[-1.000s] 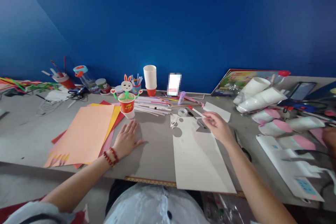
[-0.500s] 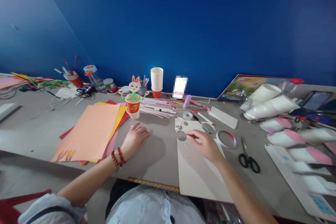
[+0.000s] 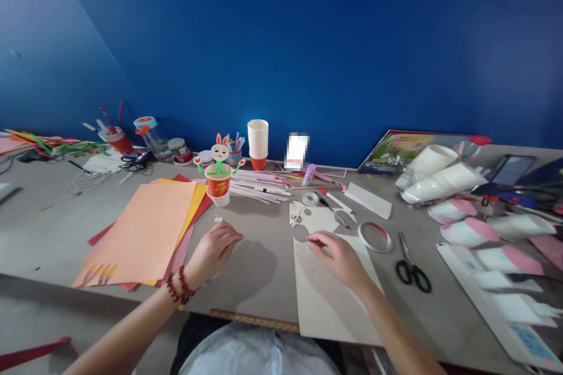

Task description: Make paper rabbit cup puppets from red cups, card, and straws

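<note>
My left hand rests on the grey table, loosely open, with its fingers pointing right. A small white scrap lies just beyond its fingertips. Further back stands a red-and-white paper cup with a bunny figure rising from it on green stems. My right hand is over the white card sheet, thumb and index finger pinched together. Whatever is between those fingertips is too small to make out. Just past them lies a cut-up white card with round holes.
Coloured paper sheets are stacked on the left. Black-handled scissors and a tape roll lie to the right. Paper straws and a stack of white cups are near the blue wall. A white power strip occupies the right side.
The camera view has shifted slightly. My left hand has drawn back a little from the cup, and the white scrap shows more plainly. My right hand keeps its pinch over the card.
</note>
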The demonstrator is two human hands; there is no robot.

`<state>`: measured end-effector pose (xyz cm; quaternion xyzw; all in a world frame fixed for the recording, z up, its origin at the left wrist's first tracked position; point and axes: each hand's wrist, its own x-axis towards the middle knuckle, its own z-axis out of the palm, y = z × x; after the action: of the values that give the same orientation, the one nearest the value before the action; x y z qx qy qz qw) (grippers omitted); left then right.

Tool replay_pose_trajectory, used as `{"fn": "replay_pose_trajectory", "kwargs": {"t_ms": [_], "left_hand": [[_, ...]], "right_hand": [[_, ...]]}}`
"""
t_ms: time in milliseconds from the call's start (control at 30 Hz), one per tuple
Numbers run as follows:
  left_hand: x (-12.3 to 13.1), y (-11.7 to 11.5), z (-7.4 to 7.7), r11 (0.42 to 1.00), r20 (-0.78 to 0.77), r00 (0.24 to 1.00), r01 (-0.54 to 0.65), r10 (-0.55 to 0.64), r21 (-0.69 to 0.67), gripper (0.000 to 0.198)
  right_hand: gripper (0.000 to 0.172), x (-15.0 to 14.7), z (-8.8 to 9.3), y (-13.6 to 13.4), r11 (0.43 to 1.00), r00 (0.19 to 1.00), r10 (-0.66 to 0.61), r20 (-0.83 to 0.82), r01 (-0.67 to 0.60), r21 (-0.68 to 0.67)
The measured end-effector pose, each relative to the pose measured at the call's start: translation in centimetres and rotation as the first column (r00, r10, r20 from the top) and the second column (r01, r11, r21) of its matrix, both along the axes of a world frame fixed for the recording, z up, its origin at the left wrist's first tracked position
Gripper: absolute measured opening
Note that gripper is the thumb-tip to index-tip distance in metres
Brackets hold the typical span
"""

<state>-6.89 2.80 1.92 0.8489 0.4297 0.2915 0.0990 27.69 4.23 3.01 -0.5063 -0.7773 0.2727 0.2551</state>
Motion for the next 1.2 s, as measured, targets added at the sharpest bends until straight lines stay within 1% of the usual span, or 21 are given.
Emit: {"fn": "replay_pose_trajectory", "kwargs": {"t_ms": [67, 167, 267, 300, 367, 433, 533, 633, 667, 733, 800, 900, 967, 1033, 1100, 1133, 1200], "left_hand": [[0.8, 0.0, 0.3, 0.999, -0.006, 1.0, 0.03, -0.03, -0.027, 0.031], [2.0, 0.3, 0.4, 0.998, -0.106, 0.993, 0.053, -0.055, -0.02, 0.032], [3.1, 2.0, 0.4, 0.996, -0.158, 0.983, 0.087, -0.089, -0.021, 0.027], [3.5, 3.1, 0.4, 0.997, -0.173, 0.982, 0.073, -0.077, -0.027, 0.027], [4.4, 5.8, 0.4, 0.999, -0.269, 0.963, -0.031, 0.026, -0.018, 0.026], [5.3, 9.0, 0.5, 0.994, -0.297, 0.95, -0.107, 0.101, -0.004, 0.027], [6.8, 13.6, 0.4, 0.982, -0.34, 0.923, -0.188, 0.18, 0.009, 0.025], [8.1, 16.4, -0.2, 0.977, -0.398, 0.896, -0.213, 0.197, 0.003, 0.019], [8.4, 16.9, -0.5, 0.977, -0.413, 0.889, -0.215, 0.196, 0.001, 0.023], [8.7, 17.4, -1.0, 0.977, -0.431, 0.881, -0.215, 0.193, -0.001, 0.034], [8.7, 17.5, -1.3, 0.976, -0.432, 0.88, -0.216, 0.197, 0.005, 0.037], [8.7, 17.2, -1.3, 0.975, -0.406, 0.889, -0.222, 0.212, 0.022, 0.03], [9.1, 16.6, -1.1, 0.979, -0.372, 0.907, -0.201, 0.198, 0.032, 0.024], [9.9, 15.5, -1.0, 0.992, -0.335, 0.933, -0.126, 0.129, 0.032, 0.025], [11.0, 14.0, -1.0, 1.0, -0.309, 0.951, -0.002, 0.007, 0.017, 0.029], [11.6, 13.3, -1.1, 0.999, -0.301, 0.952, 0.052, -0.047, 0.009, 0.033], [12.8, 12.0, -1.3, 0.995, -0.292, 0.952, 0.101, -0.097, -0.002, 0.047]], "right_hand": [[0.016, -0.3, 0.0, -0.1, 1.0, 1.0, 0.019, 0.007, -0.019, 0.014], [0.014, -0.7, -0.2, -0.3, 0.998, 0.999, 0.042, 0.028, -0.043, 0.034], [0.013, -1.1, -0.4, -0.4, 0.997, 0.997, 0.054, 0.055, -0.056, 0.044], [0.013, -1.2, -0.4, -0.4, 0.997, 0.996, 0.058, 0.066, -0.061, 0.047], [0.013, -1.6, -0.4, -0.3, 0.996, 0.994, 0.069, 0.084, -0.073, 0.051], [0.014, -1.9, -0.4, -0.3, 0.994, 0.991, 0.093, 0.093, -0.098, 0.056], [0.015, -2.1, -0.2, -0.3, 0.989, 0.988, 0.117, 0.097, -0.125, 0.075], [0.017, -1.9, 0.0, -0.4, 0.989, 0.987, 0.115, 0.11, -0.124, 0.075], [0.017, -1.7, 0.0, -0.5, 0.99, 0.987, 0.113, 0.113, -0.121, 0.069], [0.018, -1.2, 0.1, -0.7, 0.992, 0.987, 0.106, 0.118, -0.113, 0.057], [0.018, -0.8, 0.0, -0.8, 0.993, 0.988, 0.099, 0.119, -0.106, 0.052], [0.017, -0.5, -0.2, -0.7, 0.993, 0.987, 0.094, 0.129, -0.103, 0.063], [0.017, -0.5, -0.4, -0.4, 0.991, 0.985, 0.096, 0.142, -0.107, 0.078], [0.017, -0.7, -0.6, -0.1, 0.989, 0.98, 0.094, 0.176, -0.111, 0.093], [0.017, -1.0, -1.0, 0.2, 0.989, 0.969, 0.077, 0.235, -0.104, 0.106], [0.017, -1.2, -1.1, 0.4, 0.989, 0.961, 0.067, 0.27, -0.1, 0.11], [0.017, -1.4, -1.5, 0.6, 0.987, 0.941, 0.057, 0.334, -0.102, 0.12]]}}
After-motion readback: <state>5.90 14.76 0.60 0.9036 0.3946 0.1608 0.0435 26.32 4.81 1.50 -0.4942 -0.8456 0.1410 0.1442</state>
